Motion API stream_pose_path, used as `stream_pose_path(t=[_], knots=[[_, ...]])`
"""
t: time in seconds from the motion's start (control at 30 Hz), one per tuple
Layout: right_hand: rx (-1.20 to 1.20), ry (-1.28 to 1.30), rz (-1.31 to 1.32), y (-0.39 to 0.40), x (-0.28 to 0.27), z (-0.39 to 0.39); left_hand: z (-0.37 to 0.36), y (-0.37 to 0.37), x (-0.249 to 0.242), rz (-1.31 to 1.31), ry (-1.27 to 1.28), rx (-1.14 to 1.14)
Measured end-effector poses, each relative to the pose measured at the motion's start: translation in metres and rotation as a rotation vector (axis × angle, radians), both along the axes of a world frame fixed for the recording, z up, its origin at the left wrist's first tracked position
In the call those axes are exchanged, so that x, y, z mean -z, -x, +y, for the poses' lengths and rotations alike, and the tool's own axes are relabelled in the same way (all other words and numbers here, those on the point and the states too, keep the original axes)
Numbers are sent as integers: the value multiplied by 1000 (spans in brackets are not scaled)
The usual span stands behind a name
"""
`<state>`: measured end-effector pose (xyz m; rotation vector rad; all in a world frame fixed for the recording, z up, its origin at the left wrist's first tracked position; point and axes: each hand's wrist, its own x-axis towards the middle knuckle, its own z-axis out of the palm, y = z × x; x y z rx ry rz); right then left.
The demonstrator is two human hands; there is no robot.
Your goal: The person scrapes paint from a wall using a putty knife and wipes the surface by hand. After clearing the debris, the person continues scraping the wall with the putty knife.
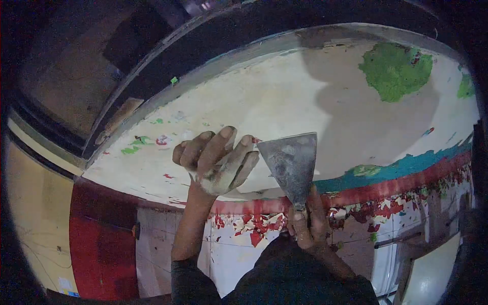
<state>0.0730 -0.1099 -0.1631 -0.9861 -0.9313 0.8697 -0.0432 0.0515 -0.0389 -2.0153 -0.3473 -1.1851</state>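
A flat paint scraper (291, 163) with a wide, smudged metal blade is gripped near its neck by my right hand (309, 229). The blade points up and away from me, in front of a white painted surface (264, 99); its handle is hidden by the fingers. My left hand (216, 160) is up beside the scraper with curled fingers, coated in pale dust or paste. Its index fingertip is right at the blade's left corner, where a small red fleck shows. I cannot tell what, if anything, the left fingers hold.
A green patch (396, 71) shows through the white at upper right. Lower down, a teal band (406, 165) and a red band (376, 184) cross the surface. Red and white flakes (256, 229) lie below. A dark ledge (213, 51) curves along the top; a dark red panel (101, 239) is at left.
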Motion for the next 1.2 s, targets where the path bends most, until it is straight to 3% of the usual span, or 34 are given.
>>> stream_pose_path(t=[0.13,0.3,0.4,0.5,0.7,0.8,0.9,1.2], knots=[[-15,78,190,9,-18,6,5,5,-8,77,-37,2],[-124,-112,185,14,-20,22,11,6,-5,75,-93,0],[17,-120,173,16,-21,26,5,8,-5,124,-66,-25],[-54,111,68,8,-26,29,5,7,-5,136,-84,-29],[71,-115,227,19,-34,41,16,5,1,100,-142,114],[55,-33,269,23,-31,41,19,15,11,121,-110,89],[73,-54,101,21,-35,39,5,13,1,195,-68,-23],[79,-21,136,29,-36,40,4,10,-3,216,-105,-15]])
